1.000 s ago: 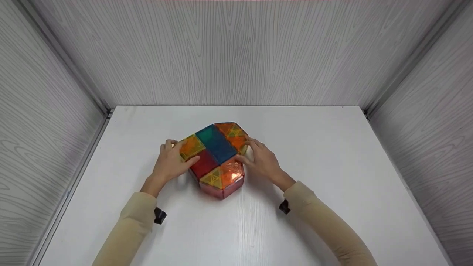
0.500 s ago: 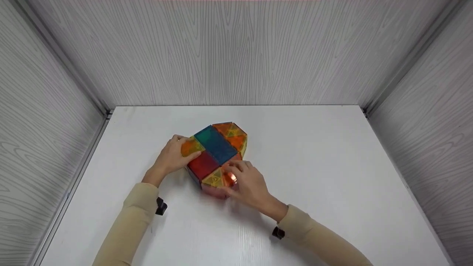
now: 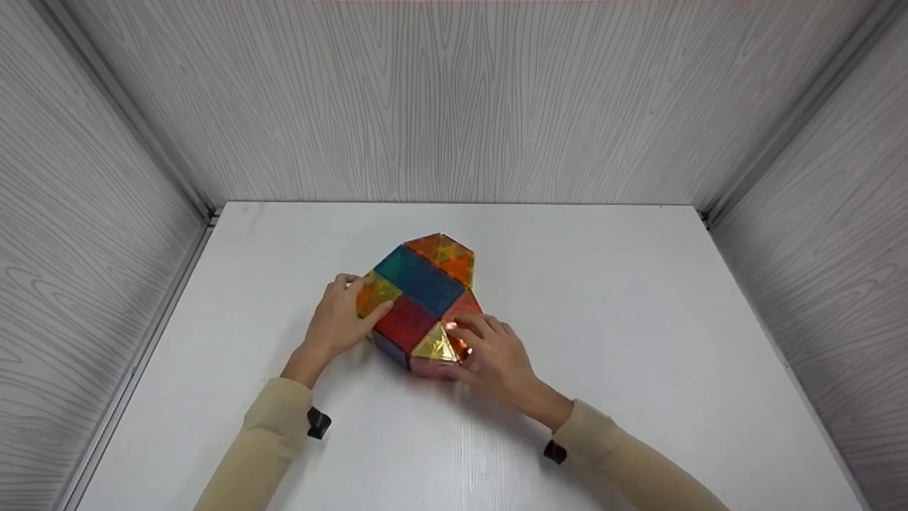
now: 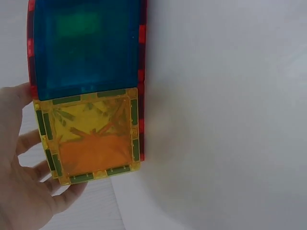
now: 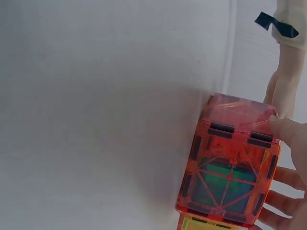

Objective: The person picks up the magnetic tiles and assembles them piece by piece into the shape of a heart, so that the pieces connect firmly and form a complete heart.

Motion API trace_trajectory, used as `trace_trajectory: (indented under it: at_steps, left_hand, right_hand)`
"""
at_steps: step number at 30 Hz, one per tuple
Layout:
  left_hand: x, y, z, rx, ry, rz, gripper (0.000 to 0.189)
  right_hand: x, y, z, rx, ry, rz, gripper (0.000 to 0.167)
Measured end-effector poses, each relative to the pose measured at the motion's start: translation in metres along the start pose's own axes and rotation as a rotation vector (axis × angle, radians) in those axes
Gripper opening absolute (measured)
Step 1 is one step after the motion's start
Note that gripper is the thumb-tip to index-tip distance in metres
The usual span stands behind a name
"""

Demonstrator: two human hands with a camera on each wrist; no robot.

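A low block built of translucent magnetic tiles [image 3: 420,280] sits on the white table, with blue, red, yellow and orange faces on top. My left hand [image 3: 337,319] grips its left end, the thumb over the red tile [image 3: 406,324]. In the left wrist view, the fingers of the left hand [image 4: 21,177] curl behind a yellow square tile [image 4: 96,136]. Near the front right corner, my right hand [image 3: 500,362] holds the block, fingers on top and thumb low at the front. Its fingers partly cover orange tiles there. A red tile [image 5: 230,175] shows in the right wrist view.
The white tabletop [image 3: 624,305] surrounds the block. A grey wood-grain panel [image 3: 454,99] stands behind it, with similar panels at the left [image 3: 85,248] and right [image 3: 816,248]. A dark camera mount sits at each sleeve cuff.
My right hand has left the block's right side and come to its front right corner. The block has turned slightly and its near end has shifted right, with my left hand following.
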State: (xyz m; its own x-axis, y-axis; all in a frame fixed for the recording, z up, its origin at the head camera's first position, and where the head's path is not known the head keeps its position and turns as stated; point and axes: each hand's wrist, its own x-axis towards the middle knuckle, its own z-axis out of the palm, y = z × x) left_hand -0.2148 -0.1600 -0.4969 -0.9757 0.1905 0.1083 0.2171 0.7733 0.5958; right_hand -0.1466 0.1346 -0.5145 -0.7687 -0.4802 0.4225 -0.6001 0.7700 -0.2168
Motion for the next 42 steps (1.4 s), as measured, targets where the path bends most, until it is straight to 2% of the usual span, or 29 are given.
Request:
trace_trajectory:
  at_steps: [3,8,14,19,22,26,30,34,38,42]
  left_hand:
    - [-0.010,0.009,0.009,-0.006,0.059,-0.012,0.067]
    - [-0.027,0.024,0.026,-0.041,0.128,-0.044,0.061]
    - [-0.050,0.049,0.045,-0.108,0.152,-0.065,0.056]
    - [-0.057,0.067,0.057,-0.153,0.165,-0.056,0.051]
    - [-0.050,0.065,0.057,-0.180,0.170,-0.066,0.047]
    - [-0.029,0.048,0.048,-0.215,0.143,-0.038,0.045]
    - [-0.004,0.030,0.039,-0.187,0.064,0.051,0.051]
    - [0.015,0.021,0.031,-0.134,-0.038,0.121,0.058]
    - [0.023,0.019,0.028,-0.119,-0.110,0.162,0.062]
    - [0.021,0.020,0.027,-0.101,-0.124,0.169,0.062]
  right_hand:
    - [-0.005,0.015,-0.008,0.055,0.007,0.026,0.056]
    - [-0.012,0.043,-0.023,0.096,-0.023,0.122,0.054]
    - [-0.014,0.084,-0.038,0.101,-0.067,0.206,0.049]
    - [-0.014,0.114,-0.041,0.164,-0.053,0.245,0.048]
    - [-0.017,0.116,-0.039,0.178,-0.020,0.238,0.048]
    - [-0.022,0.097,-0.034,0.101,0.057,0.148,0.048]
    - [-0.022,0.072,-0.028,0.015,0.127,0.035,0.050]
    - [-0.019,0.057,-0.021,-0.037,0.130,0.004,0.052]
    - [-0.015,0.055,-0.017,-0.052,0.146,0.026,0.047]
    - [-0.014,0.057,-0.017,-0.053,0.161,0.031,0.044]
